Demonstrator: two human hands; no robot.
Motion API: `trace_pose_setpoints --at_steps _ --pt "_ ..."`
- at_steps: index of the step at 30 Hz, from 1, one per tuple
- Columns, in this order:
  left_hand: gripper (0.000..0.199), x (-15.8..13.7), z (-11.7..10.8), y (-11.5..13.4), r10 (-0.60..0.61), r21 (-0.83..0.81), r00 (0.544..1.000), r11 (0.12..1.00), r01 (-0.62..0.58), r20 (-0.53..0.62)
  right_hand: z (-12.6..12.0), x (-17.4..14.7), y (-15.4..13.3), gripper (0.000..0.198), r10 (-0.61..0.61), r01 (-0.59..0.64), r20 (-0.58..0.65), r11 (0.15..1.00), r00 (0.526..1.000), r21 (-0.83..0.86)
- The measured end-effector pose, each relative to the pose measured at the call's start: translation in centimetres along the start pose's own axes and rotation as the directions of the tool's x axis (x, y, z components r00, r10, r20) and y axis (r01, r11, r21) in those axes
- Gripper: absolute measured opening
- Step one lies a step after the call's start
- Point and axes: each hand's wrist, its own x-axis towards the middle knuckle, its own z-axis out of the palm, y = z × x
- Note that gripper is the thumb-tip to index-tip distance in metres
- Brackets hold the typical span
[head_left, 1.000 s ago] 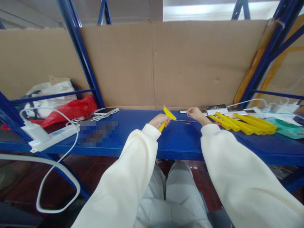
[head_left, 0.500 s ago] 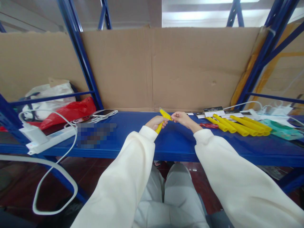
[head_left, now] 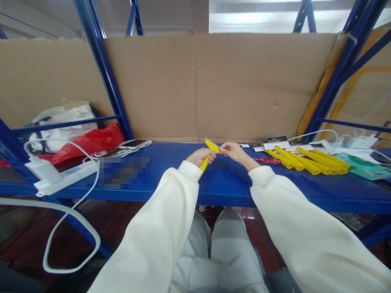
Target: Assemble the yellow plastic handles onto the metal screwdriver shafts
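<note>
A yellow tool (head_left: pixel 212 145) with a slim handle and a wider, slanted head is held over the blue shelf. My left hand (head_left: pixel 199 156) is closed around it near where handle and head meet; the handle sticks out below my fingers. At the head's right end my right hand (head_left: pixel 233 151) is pinched, fingertips touching the tool; whatever is between them is too small to make out. To the right of that hand lies a red, partly clear object (head_left: pixel 269 161), perhaps a screwdriver. Several yellow tubular handles (head_left: pixel 308 164) lie side by side beyond it.
Black-and-white cards (head_left: pixel 275 142) lie behind the yellow handles, with a green plastic packet (head_left: pixel 363 166) to their right. At left are a white power strip (head_left: pixel 69 178), a phone (head_left: pixel 134 143) with white cables and a red bag (head_left: pixel 88 145). A cardboard sheet (head_left: pixel 152 89) stands behind the shelf.
Both hands stay nearly in place at the yellow tool. Its handle has tilted slightly, the lower end shifting left. The camera view has moved very little.
</note>
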Motion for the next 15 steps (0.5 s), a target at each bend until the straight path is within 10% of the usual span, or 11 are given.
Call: trace_pose_setpoints --at_steps 15 --pt "0.026 0.23 -0.17 -0.02 -0.021 -0.037 0.999 0.999 0.023 0.043 -0.27 -0.19 0.02 0.035 -0.028 0.028 -0.01 1.0 1.0 0.002"
